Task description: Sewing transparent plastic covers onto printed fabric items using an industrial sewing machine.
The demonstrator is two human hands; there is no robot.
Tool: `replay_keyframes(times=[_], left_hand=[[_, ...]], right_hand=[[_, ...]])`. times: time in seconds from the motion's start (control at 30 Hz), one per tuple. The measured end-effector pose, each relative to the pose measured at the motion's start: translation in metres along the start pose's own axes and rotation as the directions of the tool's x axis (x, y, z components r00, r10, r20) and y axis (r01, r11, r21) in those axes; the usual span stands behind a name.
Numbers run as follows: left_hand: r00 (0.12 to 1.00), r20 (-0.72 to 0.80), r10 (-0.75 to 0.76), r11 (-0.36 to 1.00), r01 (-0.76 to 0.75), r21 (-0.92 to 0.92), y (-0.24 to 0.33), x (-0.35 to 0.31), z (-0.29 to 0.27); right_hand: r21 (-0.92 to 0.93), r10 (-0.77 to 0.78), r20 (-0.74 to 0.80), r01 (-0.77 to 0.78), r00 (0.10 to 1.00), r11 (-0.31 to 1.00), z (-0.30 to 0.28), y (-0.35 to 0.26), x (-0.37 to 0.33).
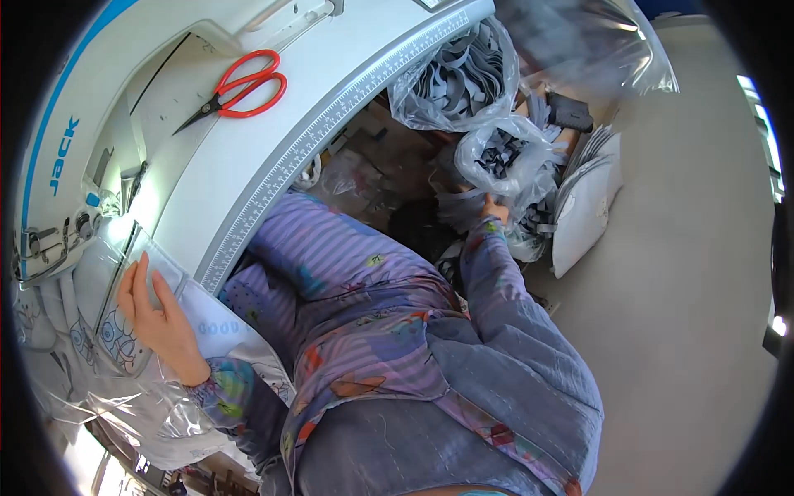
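Note:
My left hand (161, 318) lies with its fingers stretched out on a clear plastic and white fabric piece (211, 318) beside the sewing machine's needle area. Printed cartoon outlines show on the clear plastic near its fingertips. Off to the right, my right hand (495, 210) reaches down to a clear plastic bag (517, 186) holding grey strips. Most of its fingers are hidden by the bag and the sleeve, so its grip does not show. Red-handled scissors (252, 87) rest on the machine table, away from both hands.
The white sewing machine (50, 124) fills the left side. A ruler strip (331, 116) runs along the table's curved edge. Beyond it stands a bag of grey straps (455, 78). A stack of white sheets (589, 202) leans right of the bags, and clear plastic film (645, 50) hangs above.

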State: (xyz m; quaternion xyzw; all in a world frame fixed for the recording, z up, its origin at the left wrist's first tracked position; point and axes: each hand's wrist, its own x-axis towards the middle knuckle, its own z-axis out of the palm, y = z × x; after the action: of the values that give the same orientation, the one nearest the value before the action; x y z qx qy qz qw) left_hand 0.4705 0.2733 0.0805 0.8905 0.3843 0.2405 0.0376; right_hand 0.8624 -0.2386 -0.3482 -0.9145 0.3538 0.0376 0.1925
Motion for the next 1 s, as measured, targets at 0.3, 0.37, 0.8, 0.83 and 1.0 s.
replay_keyframes(times=[0.3, 0.37, 0.8, 0.83, 1.0], left_hand=[[0.999, 0.031, -0.043, 0.998, 0.044, -0.04, 0.014, -0.002, -0.002], [0.999, 0.015, -0.041, 0.994, 0.042, -0.097, 0.023, -0.002, -0.001], [0.792, 0.573, 0.211, 0.622, 0.344, -0.704, 0.135, -0.008, 0.046], [0.839, 0.524, 0.144, 0.561, 0.367, -0.742, 0.122, 0.001, 0.04], [0.842, 0.515, 0.159, -0.212, 0.539, -0.815, 0.069, 0.045, 0.003]], right_hand=[[0.207, -0.187, 0.237, 0.138, 0.953, 0.969, -0.048, 0.013, -0.016], [0.312, -0.292, 0.18, 0.227, 0.939, 0.923, -0.067, 0.003, -0.051], [0.857, -0.821, 0.453, 0.424, -0.348, 0.293, -0.299, -0.238, -0.348], [0.826, -0.773, 0.524, 0.437, -0.358, 0.357, -0.302, -0.256, -0.345], [0.753, -0.643, 0.651, 0.237, -0.403, 0.614, -0.289, -0.32, -0.355]])
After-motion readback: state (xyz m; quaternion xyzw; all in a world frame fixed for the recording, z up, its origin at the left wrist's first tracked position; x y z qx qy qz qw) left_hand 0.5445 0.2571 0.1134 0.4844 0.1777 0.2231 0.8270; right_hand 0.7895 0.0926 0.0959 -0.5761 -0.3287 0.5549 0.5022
